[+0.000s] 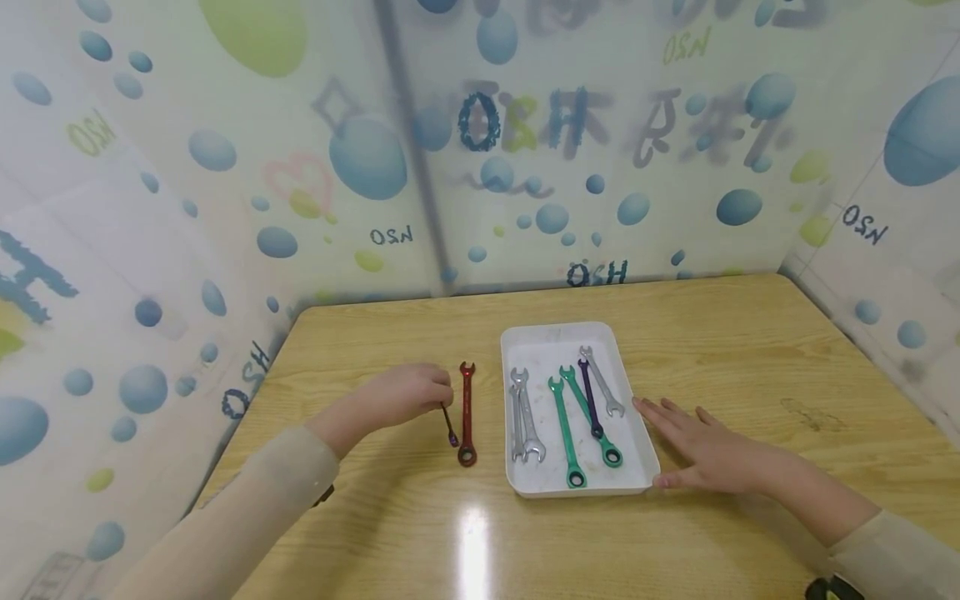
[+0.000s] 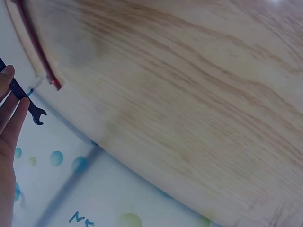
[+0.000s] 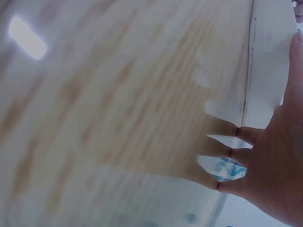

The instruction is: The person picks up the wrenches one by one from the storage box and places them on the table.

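Between the thumb and fingers of my left hand (image 1: 405,393) is a small dark purple wrench (image 1: 451,432), its lower end angled down beside the red wrench. In the left wrist view its open-jaw end (image 2: 38,115) sticks out past my fingertips. The red wrench (image 1: 467,408) lies lengthwise on the table, between that hand and the white tray (image 1: 543,340). My right hand (image 1: 705,452) is spread flat at the tray's right side, fingers straight, fingertips and thumb right at the rim. In the tray are silver wrenches (image 1: 531,421), two green wrenches (image 1: 565,433) and a purple wrench (image 1: 590,400).
A wooden table (image 1: 375,533) carries everything. Behind it and along both sides stand pale walls (image 1: 637,242) printed with blue and green drops. The purple wrench in the tray overlaps one green wrench. Another silver wrench (image 1: 602,381) lies at the tray's upper right.
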Demonstrator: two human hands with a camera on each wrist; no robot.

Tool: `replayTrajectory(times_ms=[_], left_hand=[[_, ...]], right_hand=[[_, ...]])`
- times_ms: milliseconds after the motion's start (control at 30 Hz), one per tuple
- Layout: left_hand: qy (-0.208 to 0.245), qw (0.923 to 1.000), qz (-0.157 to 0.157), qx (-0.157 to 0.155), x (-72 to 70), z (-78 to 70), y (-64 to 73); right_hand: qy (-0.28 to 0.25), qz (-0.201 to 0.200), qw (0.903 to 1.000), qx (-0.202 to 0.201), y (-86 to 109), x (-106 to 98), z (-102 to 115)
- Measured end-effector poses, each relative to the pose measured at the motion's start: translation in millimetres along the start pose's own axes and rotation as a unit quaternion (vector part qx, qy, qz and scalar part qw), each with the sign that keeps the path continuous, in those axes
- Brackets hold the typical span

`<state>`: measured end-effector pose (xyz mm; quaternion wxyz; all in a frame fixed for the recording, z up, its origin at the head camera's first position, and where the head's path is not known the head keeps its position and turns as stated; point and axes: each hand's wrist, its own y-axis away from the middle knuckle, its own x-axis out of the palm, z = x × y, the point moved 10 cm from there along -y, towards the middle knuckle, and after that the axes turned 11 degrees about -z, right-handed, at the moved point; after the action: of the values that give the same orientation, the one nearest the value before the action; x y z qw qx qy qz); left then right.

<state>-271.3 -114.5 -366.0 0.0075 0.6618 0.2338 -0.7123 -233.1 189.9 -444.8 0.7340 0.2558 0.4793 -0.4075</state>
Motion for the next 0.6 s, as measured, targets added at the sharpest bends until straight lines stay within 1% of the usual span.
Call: replayTrajectory(times_ms=[100, 167, 333, 467, 600], left_hand=[[-0.003, 0.9999, 0.01, 0.007, 8.5, 2.1, 4.8], [-0.004, 0.9997, 0.023, 0.01, 15.6, 3.5, 7.8], [0.009, 0.9988, 0.048, 0.009, 28.0, 5.1, 11.1], [0.011, 0.9981, 0.059, 0.011, 34.2, 6.3, 11.1], [0.012, 0.9979, 0.06, 0.019, 40.2, 9.1, 10.8]], right_hand=[[0.001, 0.001, 1.0, 0.002, -0.2, 0, -1], [0.001, 0.001, 1.0, 0.003, -0.3, 0, -1], [0.0, -0.001, 1.0, 0.001, -0.3, 0, -1], [0.0, -0.004, 1.0, -0.001, 0.1, 0, 0], [0.002, -0.006, 1.0, -0.004, 0.2, 0, 1]])
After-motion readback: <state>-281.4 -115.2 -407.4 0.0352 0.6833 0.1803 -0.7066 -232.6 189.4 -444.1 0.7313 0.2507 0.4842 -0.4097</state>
